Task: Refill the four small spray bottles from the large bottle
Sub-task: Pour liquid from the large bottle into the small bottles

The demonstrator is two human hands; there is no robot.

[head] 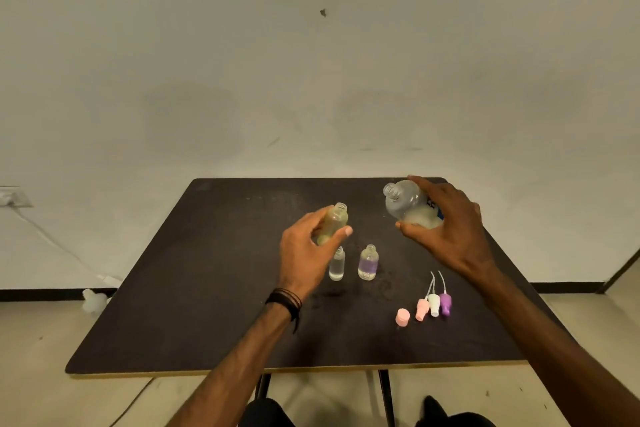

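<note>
A: What is held at this moment?

B: A small clear plastic spray bottle with a yellowish tint point(333, 222), uncapped, is gripped by the left hand point(308, 253), fingers and thumb curled round its body. It is lifted off the dark counter point(194, 288) and tilted a little, neck up and toward the right. The large clear plastic bottle with a blue label point(410, 204) is clasped by the right hand point(446, 229), also raised, its open mouth tipped leftward. The two mouths are well apart.

A: And the other small bottles?

B: Two are seen upright on the counter just beside each other: a slim clear bottle point(337, 265) and a clear bottle with a purple tint point(368, 262), both uncapped, with some liquid inside. A fourth cannot be made out; it may be hidden by the left hand.

A: How should the pour be done well?

B: The small neck is best brought right under the large mouth before any further tilt is given. A narrow neck is easily overshot, so a thin, slow stream is advised, with the small bottle kept nearly upright. Room should be left for the spray tube.

A: The caps?

B: A pink round cap point(402, 317) and three spray heads, pink point(422, 309), white point(434, 304) and purple point(445, 303), are laid together near the right forearm, clear of any spill.
</note>
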